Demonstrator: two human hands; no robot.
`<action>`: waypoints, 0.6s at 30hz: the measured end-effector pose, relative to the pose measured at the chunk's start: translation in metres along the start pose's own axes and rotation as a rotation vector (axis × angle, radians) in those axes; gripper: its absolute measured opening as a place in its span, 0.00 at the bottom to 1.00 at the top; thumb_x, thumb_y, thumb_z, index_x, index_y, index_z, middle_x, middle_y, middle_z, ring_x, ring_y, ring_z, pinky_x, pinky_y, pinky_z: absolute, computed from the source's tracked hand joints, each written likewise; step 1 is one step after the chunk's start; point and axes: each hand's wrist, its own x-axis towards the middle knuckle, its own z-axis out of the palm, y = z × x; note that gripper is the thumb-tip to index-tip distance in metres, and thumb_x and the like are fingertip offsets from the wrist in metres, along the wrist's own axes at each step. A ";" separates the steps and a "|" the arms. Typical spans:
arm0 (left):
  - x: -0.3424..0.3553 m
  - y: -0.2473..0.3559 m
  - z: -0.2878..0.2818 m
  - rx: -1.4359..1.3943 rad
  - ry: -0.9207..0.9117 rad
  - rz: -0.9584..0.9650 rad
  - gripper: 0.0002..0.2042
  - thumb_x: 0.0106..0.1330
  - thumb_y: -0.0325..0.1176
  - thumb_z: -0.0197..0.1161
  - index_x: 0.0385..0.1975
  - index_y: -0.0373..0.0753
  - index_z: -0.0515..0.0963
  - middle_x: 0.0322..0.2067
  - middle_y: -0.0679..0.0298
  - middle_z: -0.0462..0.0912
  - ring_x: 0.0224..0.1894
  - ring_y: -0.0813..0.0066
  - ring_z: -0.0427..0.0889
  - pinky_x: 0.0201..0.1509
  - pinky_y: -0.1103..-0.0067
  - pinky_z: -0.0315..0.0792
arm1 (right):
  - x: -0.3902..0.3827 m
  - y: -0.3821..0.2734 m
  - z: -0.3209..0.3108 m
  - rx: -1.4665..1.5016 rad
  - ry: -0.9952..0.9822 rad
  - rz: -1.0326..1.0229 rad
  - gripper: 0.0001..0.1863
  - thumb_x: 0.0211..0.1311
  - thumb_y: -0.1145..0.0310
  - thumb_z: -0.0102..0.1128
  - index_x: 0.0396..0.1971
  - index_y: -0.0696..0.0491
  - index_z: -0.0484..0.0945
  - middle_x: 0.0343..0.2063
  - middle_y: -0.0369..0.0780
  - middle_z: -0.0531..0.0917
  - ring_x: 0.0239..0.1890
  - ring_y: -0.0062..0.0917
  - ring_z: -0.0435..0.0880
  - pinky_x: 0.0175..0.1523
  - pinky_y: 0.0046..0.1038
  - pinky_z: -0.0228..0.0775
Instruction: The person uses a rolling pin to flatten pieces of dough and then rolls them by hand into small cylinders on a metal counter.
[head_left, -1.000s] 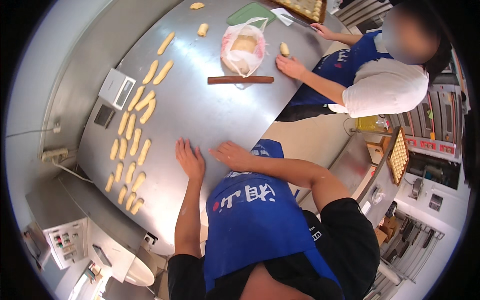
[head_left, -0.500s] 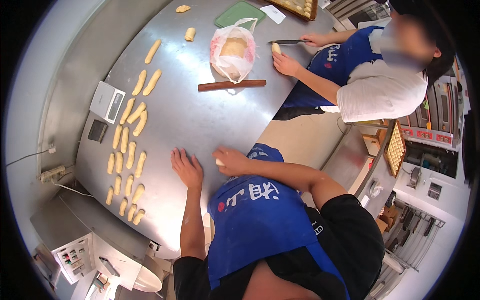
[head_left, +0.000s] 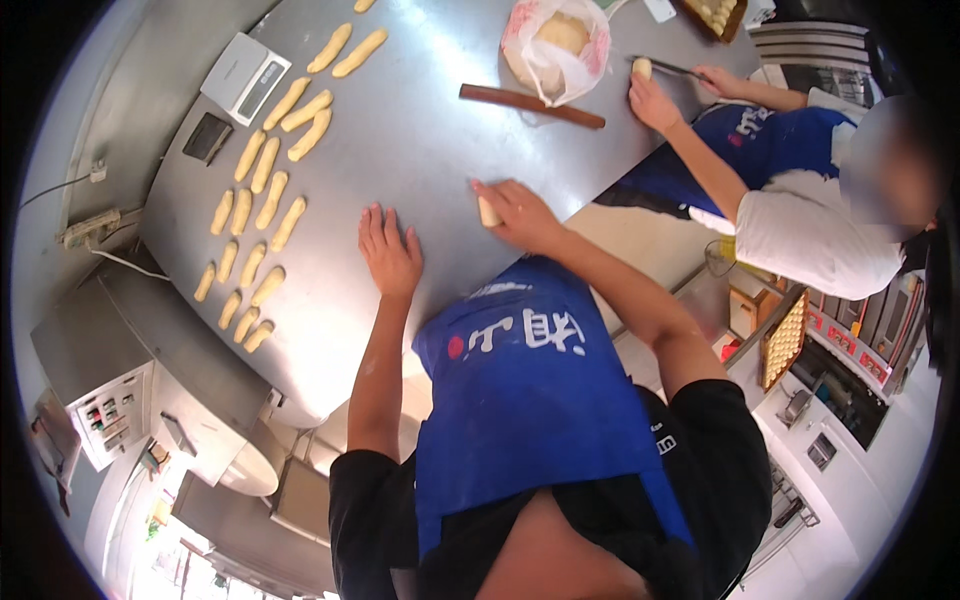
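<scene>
My left hand [head_left: 390,255] lies palm down on the steel table [head_left: 410,120], fingers spread, holding nothing. To its right, my right hand [head_left: 520,215] grips a short pale dough piece [head_left: 488,210], its fingers curled over it near the table's right edge. Several elongated dough logs [head_left: 271,198] lie in loose rows to the left of my hands. Beyond my right hand lie a brown wooden rolling stick [head_left: 532,106] and a white plastic bag [head_left: 520,50] with a dough mass inside.
At right, a co-worker's hands [head_left: 652,108] hold a knife [head_left: 677,69] and a dough piece [head_left: 641,70]. A scale [head_left: 235,75] and a dark flat device [head_left: 207,140] sit at left. A tray of small dough pieces [head_left: 785,340] stands right; another [head_left: 715,15] is top right.
My right hand, lying empty earlier, has closed on a dough piece and moved forward. The co-worker's knife has come to their dough piece. The whole view has shifted.
</scene>
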 end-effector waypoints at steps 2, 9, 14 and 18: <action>0.005 0.002 0.008 -0.035 0.036 -0.002 0.26 0.75 0.36 0.65 0.70 0.33 0.73 0.75 0.45 0.69 0.80 0.41 0.63 0.82 0.47 0.57 | -0.008 0.013 0.026 0.056 -0.085 0.116 0.45 0.55 0.62 0.78 0.73 0.57 0.70 0.63 0.54 0.78 0.62 0.50 0.79 0.67 0.47 0.74; 0.001 0.001 0.004 0.004 -0.006 -0.042 0.27 0.75 0.37 0.65 0.71 0.32 0.73 0.75 0.45 0.69 0.80 0.40 0.62 0.82 0.46 0.57 | 0.127 0.027 -0.079 0.408 0.371 0.331 0.30 0.62 0.67 0.77 0.62 0.54 0.76 0.51 0.41 0.84 0.47 0.29 0.83 0.55 0.32 0.77; 0.003 0.002 0.000 0.029 -0.015 -0.048 0.28 0.74 0.38 0.65 0.71 0.33 0.73 0.75 0.46 0.69 0.80 0.41 0.62 0.82 0.46 0.58 | 0.268 0.088 -0.164 -0.137 0.825 -0.006 0.29 0.61 0.65 0.77 0.60 0.55 0.76 0.49 0.45 0.84 0.47 0.41 0.85 0.51 0.41 0.78; 0.015 0.011 0.010 -0.006 -0.052 -0.013 0.28 0.73 0.38 0.65 0.70 0.33 0.73 0.75 0.46 0.69 0.80 0.42 0.63 0.81 0.46 0.59 | 0.246 0.205 -0.114 -0.634 0.495 0.154 0.41 0.66 0.51 0.75 0.72 0.56 0.70 0.57 0.50 0.83 0.58 0.51 0.81 0.67 0.53 0.66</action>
